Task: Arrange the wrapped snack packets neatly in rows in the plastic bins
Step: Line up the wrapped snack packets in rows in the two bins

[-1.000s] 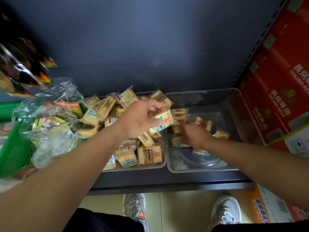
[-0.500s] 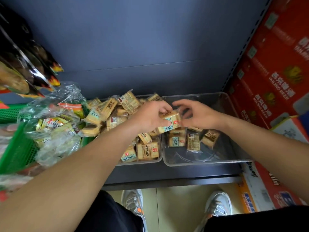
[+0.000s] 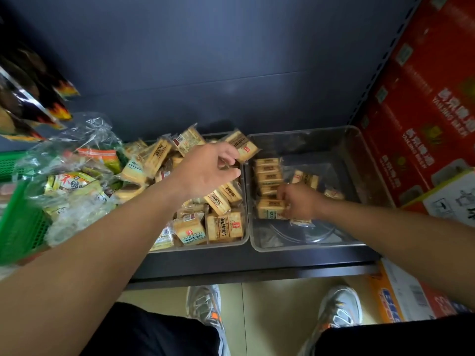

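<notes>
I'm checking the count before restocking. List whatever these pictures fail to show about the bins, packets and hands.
Head view only.
- Left hand: its curled fingers hide whether its grip has a packet.
- Left bin: floor and lower packets buried under the pile.
- Row in right bin: part hidden by the right hand, which holds the front packet.
- Green basket: cut off by left edge.

Dark blue back panel, black shelf — beige tiled floor below.
</notes>
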The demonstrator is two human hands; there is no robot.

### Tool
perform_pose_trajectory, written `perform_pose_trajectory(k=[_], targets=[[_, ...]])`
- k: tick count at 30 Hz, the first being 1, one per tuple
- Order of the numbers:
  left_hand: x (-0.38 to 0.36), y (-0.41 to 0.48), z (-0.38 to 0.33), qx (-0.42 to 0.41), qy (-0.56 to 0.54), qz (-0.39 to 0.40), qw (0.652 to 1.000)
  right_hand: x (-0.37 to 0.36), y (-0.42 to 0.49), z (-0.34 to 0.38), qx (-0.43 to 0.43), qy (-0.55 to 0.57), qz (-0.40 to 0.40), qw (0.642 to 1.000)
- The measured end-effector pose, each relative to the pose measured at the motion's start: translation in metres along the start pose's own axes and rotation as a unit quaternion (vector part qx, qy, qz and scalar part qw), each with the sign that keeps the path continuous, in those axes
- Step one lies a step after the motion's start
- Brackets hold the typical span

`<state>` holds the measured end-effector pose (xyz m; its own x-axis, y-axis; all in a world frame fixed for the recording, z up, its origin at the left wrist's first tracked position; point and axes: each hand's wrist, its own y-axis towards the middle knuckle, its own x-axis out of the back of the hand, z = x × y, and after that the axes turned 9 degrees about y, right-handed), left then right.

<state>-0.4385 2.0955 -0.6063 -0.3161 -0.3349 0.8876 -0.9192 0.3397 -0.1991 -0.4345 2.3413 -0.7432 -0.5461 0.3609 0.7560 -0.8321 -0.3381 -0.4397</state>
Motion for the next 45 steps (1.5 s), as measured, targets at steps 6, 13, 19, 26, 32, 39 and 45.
perform_pose_trajectory(k=[6, 13, 19, 26, 32, 39, 45], targets=[[-0.007, 0.005, 0.001, 0.000, 0.008, 0.020, 1.000, -0.009, 0.005, -0.007, 0.014, -0.149, -0.011, 0.989], [-0.004, -0.001, 0.007, -0.012, 0.013, -0.006, 1.000, -0.014, -0.002, 0.001, 0.027, -0.182, -0.009, 0.983], [0.010, -0.021, 0.015, 0.006, -0.009, -0.055, 0.998, 0.001, -0.009, 0.028, 0.004, -0.212, 0.009, 0.977], [0.028, -0.078, 0.059, 0.055, -0.010, -0.071, 0.996, 0.055, -0.048, 0.107, -0.003, 0.008, -0.108, 0.994], [0.034, -0.125, 0.116, 0.112, 0.012, -0.043, 0.993, 0.041, -0.078, 0.192, 0.161, 0.086, -0.104, 0.978], [0.043, -0.143, 0.151, 0.150, -0.030, -0.059, 0.986, -0.006, -0.041, 0.227, 0.180, -0.099, -0.018, 0.979], [0.033, -0.139, 0.156, 0.129, 0.011, 0.021, 0.991, -0.016, -0.030, 0.232, 0.179, -0.170, -0.037, 0.968]])
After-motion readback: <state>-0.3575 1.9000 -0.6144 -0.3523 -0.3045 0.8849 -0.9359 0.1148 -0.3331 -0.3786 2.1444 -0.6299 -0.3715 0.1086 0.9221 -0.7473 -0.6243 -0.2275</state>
